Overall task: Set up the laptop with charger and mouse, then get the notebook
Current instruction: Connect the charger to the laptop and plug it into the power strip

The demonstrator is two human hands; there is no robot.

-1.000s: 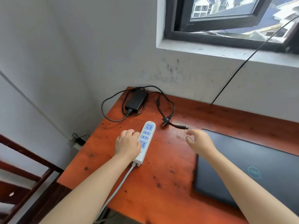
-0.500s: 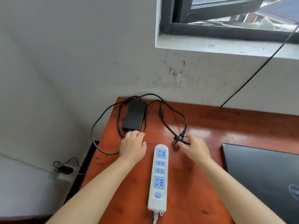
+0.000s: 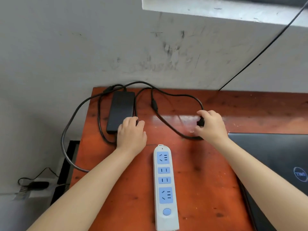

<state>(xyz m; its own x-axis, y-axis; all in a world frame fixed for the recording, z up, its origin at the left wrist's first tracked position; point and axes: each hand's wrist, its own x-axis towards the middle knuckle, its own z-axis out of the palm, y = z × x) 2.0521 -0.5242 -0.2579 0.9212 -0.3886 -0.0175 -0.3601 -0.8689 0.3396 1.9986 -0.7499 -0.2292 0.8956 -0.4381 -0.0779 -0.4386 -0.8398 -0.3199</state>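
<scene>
While the left hand (image 3: pixel 131 135) rests with relaxed fingers on the charger brick (image 3: pixel 121 110), which runs lengthwise away from it, the right hand (image 3: pixel 210 125) pinches the plug (image 3: pixel 200 122).

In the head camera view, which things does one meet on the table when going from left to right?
Black charger brick → left hand → white power strip → right hand, which grips the black plug → closed laptop.
</scene>
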